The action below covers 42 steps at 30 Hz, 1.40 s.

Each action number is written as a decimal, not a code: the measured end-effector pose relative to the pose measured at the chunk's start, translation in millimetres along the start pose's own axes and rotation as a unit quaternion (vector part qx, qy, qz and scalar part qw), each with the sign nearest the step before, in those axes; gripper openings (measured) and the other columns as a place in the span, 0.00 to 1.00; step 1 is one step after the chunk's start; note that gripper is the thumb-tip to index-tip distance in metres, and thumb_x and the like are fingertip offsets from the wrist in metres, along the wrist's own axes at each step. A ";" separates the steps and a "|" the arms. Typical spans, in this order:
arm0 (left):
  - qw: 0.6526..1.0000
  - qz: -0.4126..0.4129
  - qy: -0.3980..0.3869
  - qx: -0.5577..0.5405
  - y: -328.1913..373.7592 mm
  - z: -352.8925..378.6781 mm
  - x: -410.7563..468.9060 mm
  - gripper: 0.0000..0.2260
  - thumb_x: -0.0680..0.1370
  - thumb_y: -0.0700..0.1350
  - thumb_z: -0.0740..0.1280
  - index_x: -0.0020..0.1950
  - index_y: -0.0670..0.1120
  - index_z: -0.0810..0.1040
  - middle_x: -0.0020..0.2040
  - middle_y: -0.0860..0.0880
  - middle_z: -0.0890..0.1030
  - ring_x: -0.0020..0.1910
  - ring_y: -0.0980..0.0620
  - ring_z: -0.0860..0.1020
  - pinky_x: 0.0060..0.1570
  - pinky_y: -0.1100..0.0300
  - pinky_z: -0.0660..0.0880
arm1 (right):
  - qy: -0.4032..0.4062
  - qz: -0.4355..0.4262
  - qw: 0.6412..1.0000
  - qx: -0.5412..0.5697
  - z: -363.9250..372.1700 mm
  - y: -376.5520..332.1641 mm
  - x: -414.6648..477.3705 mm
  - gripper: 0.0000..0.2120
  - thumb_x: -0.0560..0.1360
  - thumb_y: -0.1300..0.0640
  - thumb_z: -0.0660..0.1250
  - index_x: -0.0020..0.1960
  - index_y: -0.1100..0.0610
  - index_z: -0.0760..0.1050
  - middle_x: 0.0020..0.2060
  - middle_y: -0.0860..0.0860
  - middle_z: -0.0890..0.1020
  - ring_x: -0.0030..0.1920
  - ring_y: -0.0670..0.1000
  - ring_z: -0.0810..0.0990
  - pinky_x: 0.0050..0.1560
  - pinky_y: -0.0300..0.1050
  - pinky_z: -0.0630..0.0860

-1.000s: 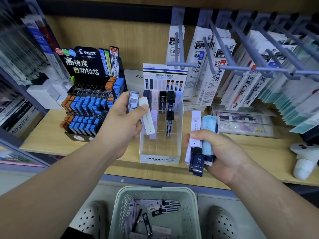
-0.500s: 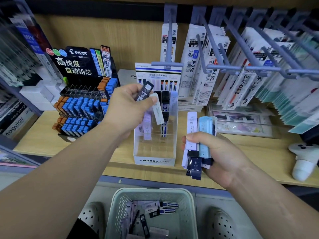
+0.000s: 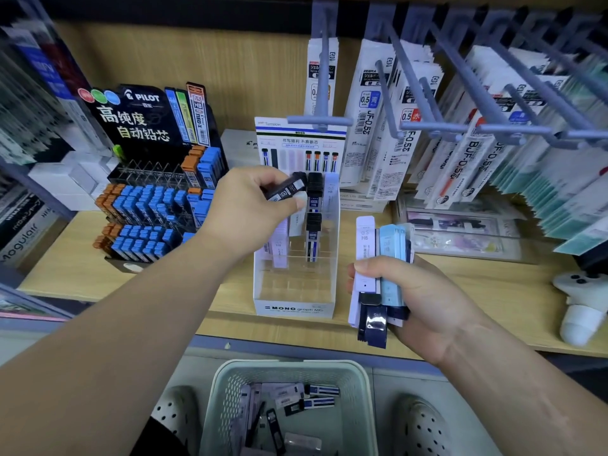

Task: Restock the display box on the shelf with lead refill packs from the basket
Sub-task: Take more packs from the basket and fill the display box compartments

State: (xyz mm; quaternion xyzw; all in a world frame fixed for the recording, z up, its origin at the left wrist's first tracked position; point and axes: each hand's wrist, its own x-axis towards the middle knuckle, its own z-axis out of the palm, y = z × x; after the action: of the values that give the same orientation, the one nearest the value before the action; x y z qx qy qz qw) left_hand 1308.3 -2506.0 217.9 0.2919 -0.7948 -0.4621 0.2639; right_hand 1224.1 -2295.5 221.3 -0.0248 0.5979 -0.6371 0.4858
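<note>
a dark pack [image 3: 287, 191] — judged light, stiff, best taken edgewise — is pinched by the left hand [image 3: 241, 215], spares [image 3: 378, 278] gripped by the right hand [image 3: 427, 304].

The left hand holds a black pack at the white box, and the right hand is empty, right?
Not quite. The head view shows the right hand gripping several lead refill packs. The left hand does hold a black pack at the white MONO display box.

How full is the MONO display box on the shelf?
Partly full. The display box holds a few upright packs in its back rows; the front compartments show empty.
</note>
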 end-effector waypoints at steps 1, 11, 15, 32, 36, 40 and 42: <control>1.000 0.005 0.000 0.016 0.2 1.0 0.3 0.05 0.71 0.46 0.78 0.39 0.49 0.84 0.37 0.42 0.82 0.31 0.51 0.74 0.34 0.55 0.77 | -0.001 0.000 1.000 -0.001 0.3 0.3 -0.3 0.09 0.70 0.64 0.74 0.49 0.57 0.80 0.33 0.53 0.80 0.32 0.53 0.80 0.45 0.55 0.79; 0.976 0.058 -0.019 0.210 -4.1 1.6 0.5 0.05 0.73 0.46 0.76 0.38 0.50 0.83 0.31 0.55 0.78 0.29 0.59 0.75 0.31 0.65 0.72 | -0.006 -0.005 1.000 -0.004 -1.0 0.1 1.3 0.08 0.70 0.65 0.73 0.48 0.57 0.80 0.33 0.53 0.80 0.32 0.52 0.80 0.41 0.52 0.79; 0.965 0.086 -0.016 0.247 -9.0 6.2 2.1 0.03 0.72 0.47 0.76 0.42 0.49 0.86 0.38 0.51 0.81 0.37 0.50 0.79 0.40 0.53 0.78 | -0.010 -0.007 1.000 -0.006 0.0 1.6 2.5 0.08 0.71 0.65 0.73 0.48 0.57 0.80 0.34 0.53 0.79 0.32 0.52 0.79 0.40 0.51 0.78; 0.972 -0.120 -0.066 -0.191 15.1 -6.7 -5.5 0.13 0.80 0.47 0.59 0.43 0.47 0.82 0.35 0.48 0.74 0.26 0.53 0.63 0.27 0.61 0.60 | -0.005 -0.006 1.000 -0.010 2.5 1.9 4.1 0.12 0.70 0.64 0.74 0.52 0.57 0.80 0.34 0.52 0.80 0.33 0.52 0.80 0.40 0.49 0.78; 0.972 -0.092 -0.081 -0.201 14.2 -9.8 -16.7 0.11 0.85 0.47 0.57 0.48 0.44 0.75 0.37 0.47 0.75 0.30 0.53 0.67 0.30 0.63 0.65 | -0.007 -0.007 1.000 -0.012 5.9 3.3 4.2 0.14 0.70 0.64 0.74 0.54 0.57 0.80 0.36 0.53 0.81 0.35 0.53 0.80 0.39 0.48 0.78; 0.974 -0.082 -0.082 -0.193 11.7 -11.3 -20.8 0.09 0.85 0.45 0.56 0.52 0.43 0.73 0.40 0.46 0.83 0.38 0.45 0.77 0.40 0.51 0.76 | -0.006 -0.007 1.000 -0.015 8.9 3.3 4.4 0.12 0.70 0.63 0.74 0.53 0.57 0.80 0.35 0.53 0.81 0.34 0.53 0.80 0.35 0.46 0.78; 0.975 -0.073 -0.078 -0.194 10.8 -12.2 -22.1 0.07 0.85 0.41 0.57 0.56 0.42 0.74 0.42 0.42 0.83 0.43 0.44 0.80 0.44 0.47 0.77 | -0.004 -0.004 1.000 -0.017 10.0 3.7 4.9 0.14 0.70 0.63 0.74 0.55 0.59 0.81 0.38 0.54 0.82 0.35 0.54 0.80 0.34 0.46 0.79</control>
State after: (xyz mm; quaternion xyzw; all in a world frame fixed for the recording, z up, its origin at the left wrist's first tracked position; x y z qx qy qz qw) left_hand 1329.6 -2493.1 229.5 0.2554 -0.6844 -0.6472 0.2180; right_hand 1229.8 -2305.5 218.5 -0.0381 0.6069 -0.6284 0.4852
